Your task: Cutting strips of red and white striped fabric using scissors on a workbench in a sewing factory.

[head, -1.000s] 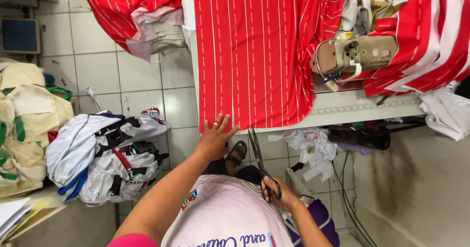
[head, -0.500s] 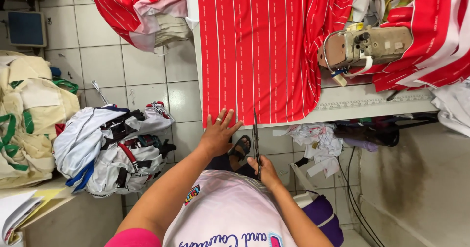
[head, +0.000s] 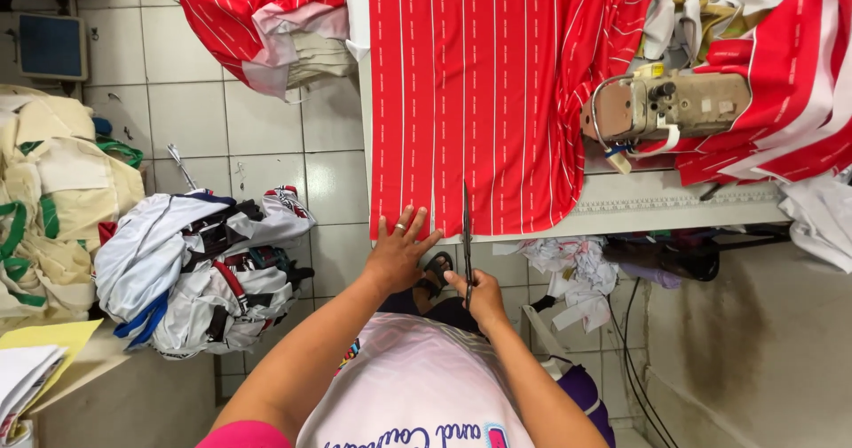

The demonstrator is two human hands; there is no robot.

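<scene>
A person's left hand lies flat, fingers spread, on red striped cloth at the table edge, while the right hand, at its four o'clock, grips scissors pointing to twelve; cutting along a stripe should keep it straight.

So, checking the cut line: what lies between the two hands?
In the head view, only red striped fabric and tiled floor separate left hand from right hand holding scissors.

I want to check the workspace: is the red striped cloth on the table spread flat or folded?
Spread flat: the cloth lies smooth on the table, stripes straight, left hand pressing its near edge.
</scene>
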